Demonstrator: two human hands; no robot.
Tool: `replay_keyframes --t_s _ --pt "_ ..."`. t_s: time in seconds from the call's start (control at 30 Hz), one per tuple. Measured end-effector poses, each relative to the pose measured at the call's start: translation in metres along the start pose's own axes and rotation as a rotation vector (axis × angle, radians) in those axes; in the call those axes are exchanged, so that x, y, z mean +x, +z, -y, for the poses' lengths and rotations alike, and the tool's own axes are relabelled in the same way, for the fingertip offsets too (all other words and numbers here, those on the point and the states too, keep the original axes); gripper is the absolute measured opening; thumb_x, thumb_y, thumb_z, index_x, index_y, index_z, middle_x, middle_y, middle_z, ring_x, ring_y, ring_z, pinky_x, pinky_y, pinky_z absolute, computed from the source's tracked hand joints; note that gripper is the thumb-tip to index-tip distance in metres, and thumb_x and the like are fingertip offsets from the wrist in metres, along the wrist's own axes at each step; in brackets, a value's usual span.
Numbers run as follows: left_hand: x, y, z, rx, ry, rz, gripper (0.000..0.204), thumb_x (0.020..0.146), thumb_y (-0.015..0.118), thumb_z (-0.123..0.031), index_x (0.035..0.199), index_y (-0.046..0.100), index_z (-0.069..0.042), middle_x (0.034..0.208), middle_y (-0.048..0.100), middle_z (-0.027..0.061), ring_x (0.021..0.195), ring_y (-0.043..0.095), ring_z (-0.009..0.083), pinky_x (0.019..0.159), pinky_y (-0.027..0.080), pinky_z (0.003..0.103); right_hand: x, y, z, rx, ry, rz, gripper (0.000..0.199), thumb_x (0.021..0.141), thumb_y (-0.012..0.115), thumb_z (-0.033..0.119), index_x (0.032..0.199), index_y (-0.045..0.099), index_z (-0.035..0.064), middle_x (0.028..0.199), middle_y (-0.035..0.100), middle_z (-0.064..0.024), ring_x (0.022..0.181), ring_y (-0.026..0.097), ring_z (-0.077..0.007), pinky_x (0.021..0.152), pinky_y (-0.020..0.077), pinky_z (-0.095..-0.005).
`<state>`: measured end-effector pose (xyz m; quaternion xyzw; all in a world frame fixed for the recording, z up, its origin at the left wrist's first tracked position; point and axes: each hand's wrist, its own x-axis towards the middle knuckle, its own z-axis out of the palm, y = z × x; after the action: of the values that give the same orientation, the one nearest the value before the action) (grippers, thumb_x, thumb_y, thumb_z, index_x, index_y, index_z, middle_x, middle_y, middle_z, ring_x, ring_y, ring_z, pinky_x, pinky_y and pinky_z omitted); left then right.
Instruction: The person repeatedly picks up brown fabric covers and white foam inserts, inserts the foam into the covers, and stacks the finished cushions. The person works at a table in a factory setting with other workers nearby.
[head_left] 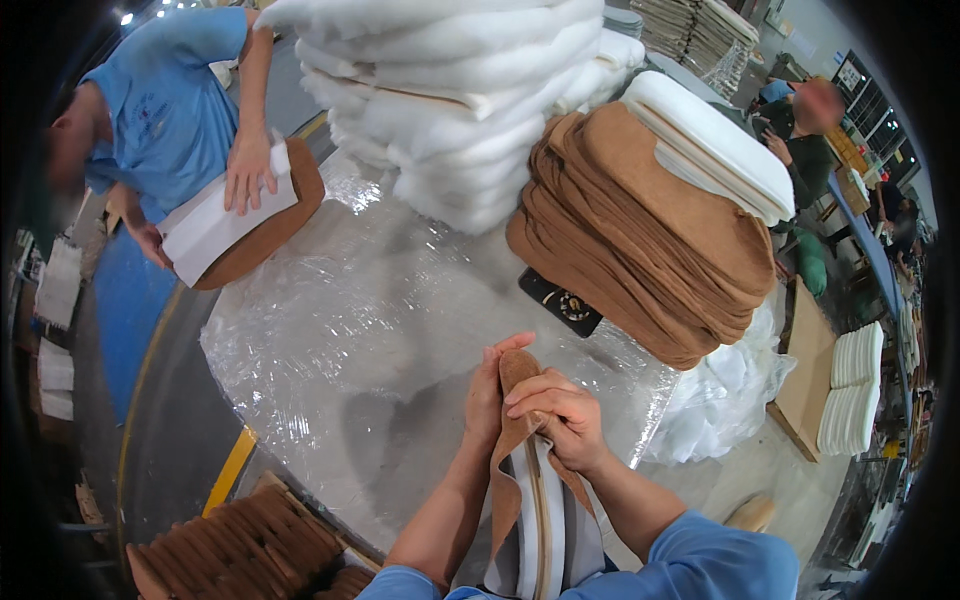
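Close to my body at the table's near edge, a brown fabric cover (pixel 519 371) is partly drawn over a long white pad (pixel 523 525). The sides of the cover hang loose along the pad, and a tan strip runs down its middle. My right hand (pixel 565 418) pinches the brown fabric near its far end with curled fingers. Along the left side of that end, my left hand (pixel 484 395) cups the cover, its fingertips showing past the tip. The pad's near end is lost against my body.
A stack of brown covers (pixel 640 230) stands at the right, with white pads (pixel 710 140) on top. White fluffy batting (pixel 450 110) is piled behind. A black card-like object (pixel 560 302) lies on the plastic-covered table (pixel 330 330). At left, a co-worker (pixel 165 110) handles a brown-and-white piece (pixel 240 230).
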<state>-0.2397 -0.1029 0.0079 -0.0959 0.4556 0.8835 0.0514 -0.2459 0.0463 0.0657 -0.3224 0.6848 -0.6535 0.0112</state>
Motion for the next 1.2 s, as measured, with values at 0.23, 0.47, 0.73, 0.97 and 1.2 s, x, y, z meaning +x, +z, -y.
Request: replay_keyframes --t_s 0.23,0.47,0.73,0.97,1.2 --pt "0.007 0.009 0.015 -0.096 0.064 0.058 0.061 0.116 0.029 -0.052 0.142 0.057 -0.004 0.128 0.063 0.0078 0.110 0.060 0.0149 0.097 0.050 0.030 0.040 -0.059 -0.005 0.271 0.203 0.035 0.060 0.110 0.046 0.051 0.111 0.078 0.0002 0.120 0.073 -0.0120 0.101 0.064 -0.0201 0.090 0.0492 -0.0343" --pt "0.016 0.026 0.003 -0.038 0.091 0.039 0.067 0.115 0.031 -0.052 0.164 0.027 -0.007 0.148 0.049 0.0138 0.132 0.051 0.0211 0.110 0.044 0.035 0.104 -0.030 -0.033 0.362 0.570 -0.027 0.076 0.111 0.023 0.066 0.145 0.060 0.0085 0.139 0.058 -0.0114 0.112 0.055 -0.0204 0.099 0.0465 -0.0344" --pt "0.041 0.037 -0.001 -0.062 0.241 0.160 0.070 0.115 0.032 -0.045 0.171 0.008 -0.011 0.167 0.029 0.0166 0.155 0.028 0.0274 0.126 0.024 0.039 0.078 -0.012 -0.055 0.071 0.243 -0.027 0.084 0.108 0.015 0.071 0.165 0.033 0.0117 0.159 0.043 -0.0149 0.140 0.042 -0.0257 0.114 0.0330 -0.0385" --pt "0.035 0.037 -0.011 -0.073 0.096 0.171 0.065 0.116 0.032 -0.037 0.171 0.010 -0.012 0.167 0.030 0.0155 0.153 0.034 0.0249 0.123 0.030 0.036 0.068 -0.014 -0.048 -0.032 0.123 -0.104 0.081 0.110 0.023 0.065 0.161 0.038 0.0039 0.163 0.036 -0.0242 0.153 0.030 -0.0390 0.126 0.0200 -0.0485" --pt "0.032 0.025 -0.030 0.070 -0.045 0.261 0.067 0.116 0.036 -0.038 0.172 0.005 -0.017 0.128 0.058 0.0050 0.115 0.058 0.0155 0.105 0.044 0.030 0.055 -0.071 0.012 -0.079 0.066 0.086 0.042 0.095 0.070 0.011 0.137 0.066 0.0043 0.130 0.068 -0.0154 0.122 0.065 -0.0316 0.097 0.0514 -0.0397"
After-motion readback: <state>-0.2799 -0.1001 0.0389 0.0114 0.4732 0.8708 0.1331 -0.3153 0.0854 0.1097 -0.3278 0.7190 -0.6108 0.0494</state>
